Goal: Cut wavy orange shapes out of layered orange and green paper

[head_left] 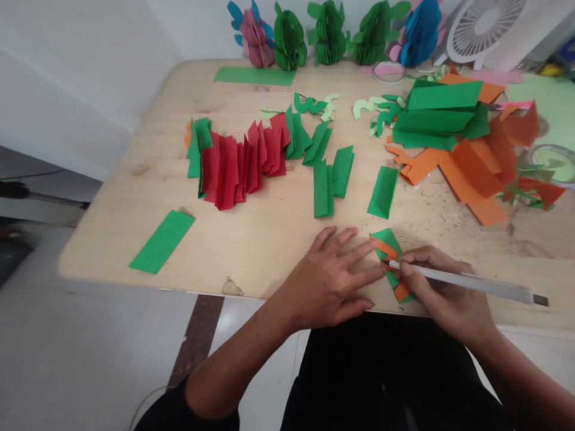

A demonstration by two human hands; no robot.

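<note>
My right hand point(442, 296) grips a white pen point(476, 284), its tip touching down at an orange cut-out paper shape point(385, 246). Beneath that shape lies a green paper piece point(392, 238) near the table's front edge. With fingers spread, my left hand point(339, 278) rests flat on the table, its fingertips at the left edge of the orange shape. Part of the green and orange paper is hidden by my right fingers. Just beyond stands a folded green piece point(383, 191).
Folded red papers point(229, 170) and several green ones point(323, 188) spread across the middle. Green and orange papers point(480, 155) pile up at right. Along the back stand paper figures point(330, 36) and a white fan point(487, 24). A tape roll point(554, 161) lies far right.
</note>
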